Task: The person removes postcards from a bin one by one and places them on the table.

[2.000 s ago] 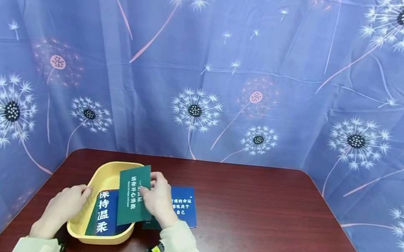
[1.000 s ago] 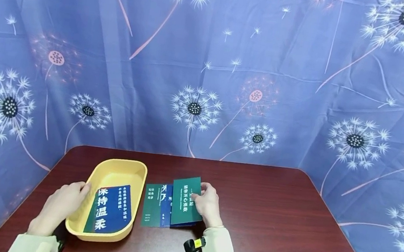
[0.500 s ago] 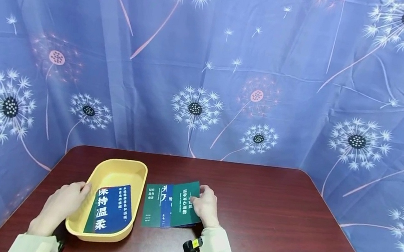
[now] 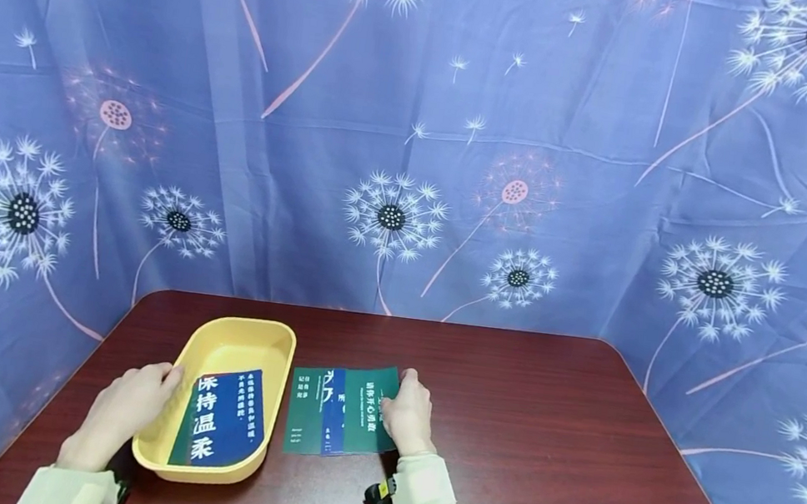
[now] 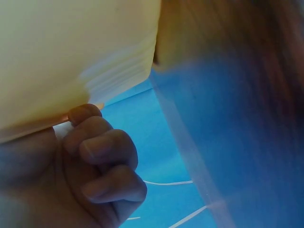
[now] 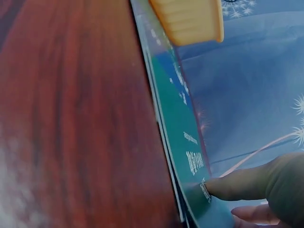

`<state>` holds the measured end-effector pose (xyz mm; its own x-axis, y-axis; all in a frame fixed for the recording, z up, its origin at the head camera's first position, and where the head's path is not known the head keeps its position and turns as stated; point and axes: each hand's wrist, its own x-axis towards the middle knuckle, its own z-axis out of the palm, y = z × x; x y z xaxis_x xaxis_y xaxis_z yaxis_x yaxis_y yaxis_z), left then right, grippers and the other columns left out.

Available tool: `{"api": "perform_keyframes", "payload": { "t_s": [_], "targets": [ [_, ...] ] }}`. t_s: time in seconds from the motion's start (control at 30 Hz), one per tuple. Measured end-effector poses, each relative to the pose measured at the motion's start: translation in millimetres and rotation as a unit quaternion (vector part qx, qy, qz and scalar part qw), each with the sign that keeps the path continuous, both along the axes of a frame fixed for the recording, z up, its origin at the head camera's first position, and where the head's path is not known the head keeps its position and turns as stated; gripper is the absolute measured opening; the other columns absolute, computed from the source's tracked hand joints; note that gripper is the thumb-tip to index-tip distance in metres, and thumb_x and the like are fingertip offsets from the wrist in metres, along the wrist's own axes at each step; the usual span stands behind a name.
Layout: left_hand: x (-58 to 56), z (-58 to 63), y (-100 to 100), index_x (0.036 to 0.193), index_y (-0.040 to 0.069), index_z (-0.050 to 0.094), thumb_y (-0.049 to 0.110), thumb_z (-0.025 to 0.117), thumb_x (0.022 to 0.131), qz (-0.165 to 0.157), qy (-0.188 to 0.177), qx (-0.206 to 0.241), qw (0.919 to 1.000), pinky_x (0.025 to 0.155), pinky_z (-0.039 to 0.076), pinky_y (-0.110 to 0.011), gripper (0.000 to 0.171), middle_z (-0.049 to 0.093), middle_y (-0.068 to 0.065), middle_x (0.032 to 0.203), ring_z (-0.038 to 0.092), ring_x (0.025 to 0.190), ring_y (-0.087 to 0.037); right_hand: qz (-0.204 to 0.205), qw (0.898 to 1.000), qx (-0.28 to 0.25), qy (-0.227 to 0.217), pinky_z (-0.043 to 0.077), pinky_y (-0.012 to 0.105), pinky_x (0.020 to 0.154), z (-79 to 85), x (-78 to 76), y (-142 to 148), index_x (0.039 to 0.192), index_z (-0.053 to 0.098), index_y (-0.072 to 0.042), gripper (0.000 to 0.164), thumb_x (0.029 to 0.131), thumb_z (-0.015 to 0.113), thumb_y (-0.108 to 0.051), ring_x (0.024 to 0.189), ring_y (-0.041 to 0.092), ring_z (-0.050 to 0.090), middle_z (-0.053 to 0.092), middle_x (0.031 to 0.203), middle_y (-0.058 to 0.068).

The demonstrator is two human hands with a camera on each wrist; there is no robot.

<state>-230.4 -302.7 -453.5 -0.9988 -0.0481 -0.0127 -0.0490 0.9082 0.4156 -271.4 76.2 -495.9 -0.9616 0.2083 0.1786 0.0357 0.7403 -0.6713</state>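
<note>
On a red-brown wooden counter [image 4: 562,440], has lowered a rectangular green card [image 4: 354,439] with pinching right fingers [image 4: 409,379], apparently extending blue-and-green card row [image 4: 307,421], gripping yellow plastic tub [image 4: 243,331] with left fingers [image 5: 121,149].

Head cam looked forward-down from high up, table [image 4: 539,437] at 6 o'clock, curtain [image 4: 310,148] at 12. Left-wrist cam sat close to the tub [image 5: 71,42], tub at 11. Right-wrist cam skimmed low along the table, tub at 1; cards [image 6: 178,118] shared with head.
</note>
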Motion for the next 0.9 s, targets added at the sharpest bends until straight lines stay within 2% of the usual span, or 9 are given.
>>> {"api": "perform_keyframes", "payload": {
  "t_s": [0.13, 0.3, 0.47, 0.7, 0.9],
  "targets": [
    [-0.5, -0.3, 0.3, 0.121, -0.006, 0.059, 0.035, 0.033, 0.105, -0.002, -0.002, -0.001, 1.0000, 0.067, 0.046, -0.054, 0.051, 0.063, -0.026, 0.099, 0.061, 0.082, -0.034, -0.003, 1.000, 0.014, -0.018, 0.049, 0.051, 0.078, 0.5, -0.3, -0.1, 0.107, 0.053, -0.002, 0.042, 0.076, 0.080, -0.007, 0.086, 0.043, 0.062, 0.063, 0.092, 0.020],
    [-1.4, -0.5, 0.0, 0.122, -0.006, 0.058, 0.035, 0.032, 0.105, -0.002, -0.005, -0.002, 1.0000, 0.067, 0.046, -0.055, 0.052, 0.063, -0.026, 0.100, 0.061, 0.082, -0.035, 0.002, 0.999, 0.028, -0.037, 0.047, 0.052, 0.084, 2.2, -1.2, 0.3, 0.111, 0.050, 0.000, 0.046, 0.078, 0.080, -0.010, 0.094, 0.044, 0.058, 0.057, 0.096, 0.022],
    [-1.6, -0.3, -0.5, 0.123, -0.007, 0.058, 0.037, 0.031, 0.105, -0.001, -0.009, -0.003, 1.0000, 0.068, 0.047, -0.056, 0.054, 0.063, -0.027, 0.101, 0.062, 0.083, -0.036, 0.009, 0.999, 0.031, -0.033, 0.047, 0.052, 0.082, 2.6, -0.5, 0.4, 0.106, 0.050, -0.001, 0.043, 0.077, 0.080, -0.010, 0.093, 0.045, 0.057, 0.051, 0.096, 0.023],
    [-1.3, -0.7, -0.9, 0.123, -0.007, 0.058, 0.037, 0.031, 0.106, -0.001, -0.005, -0.005, 1.0000, 0.067, 0.047, -0.055, 0.054, 0.063, -0.028, 0.101, 0.062, 0.082, -0.036, 0.020, 0.999, 0.036, -0.008, 0.048, 0.051, 0.078, 2.6, 2.5, 0.9, 0.097, 0.049, -0.003, 0.037, 0.075, 0.079, -0.006, 0.086, 0.043, 0.058, 0.051, 0.089, 0.019],
    [-1.9, 0.0, 0.1, 0.123, -0.008, 0.057, 0.037, 0.032, 0.105, 0.001, -0.012, -0.002, 0.9999, 0.068, 0.047, -0.055, 0.055, 0.063, -0.027, 0.099, 0.061, 0.080, -0.033, 0.025, 1.000, 0.015, -0.010, 0.045, 0.050, 0.077, 4.5, 2.9, 2.8, 0.094, 0.047, -0.005, 0.031, 0.082, 0.075, -0.010, 0.082, 0.038, 0.056, 0.049, 0.086, 0.016]
  ]
}}
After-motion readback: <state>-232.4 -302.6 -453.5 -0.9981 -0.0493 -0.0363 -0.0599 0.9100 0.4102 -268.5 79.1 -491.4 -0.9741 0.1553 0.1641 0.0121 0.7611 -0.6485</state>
